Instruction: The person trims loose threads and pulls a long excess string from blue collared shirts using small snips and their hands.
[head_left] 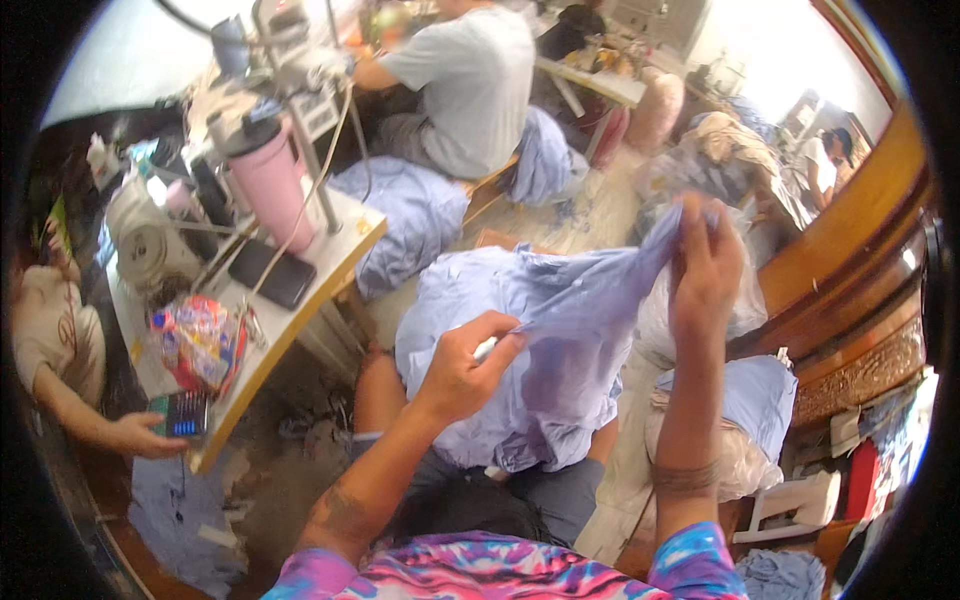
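A light blue cloth garment (590,300) is stretched between my two hands, over a heap of the same blue cloth (455,300) on my lap. My right hand (708,265), raised higher and farther right, grips one end of it. Lower and nearer the middle, my left hand (465,370) is closed with its fingertips at the garment's other end. A small white object (484,349) shows between its thumb and fingers; its kind is not clear. Folds hide the garment's shape.
To the left, a table (345,255) holds a pink tumbler (272,180), a dark phone (272,274) and a colourful plastic bag (205,345). Another person's hand (140,433) holds a phone there. A seated person (470,85) is ahead. Bagged cloth (740,410) lies right, below a wooden panel (850,240).
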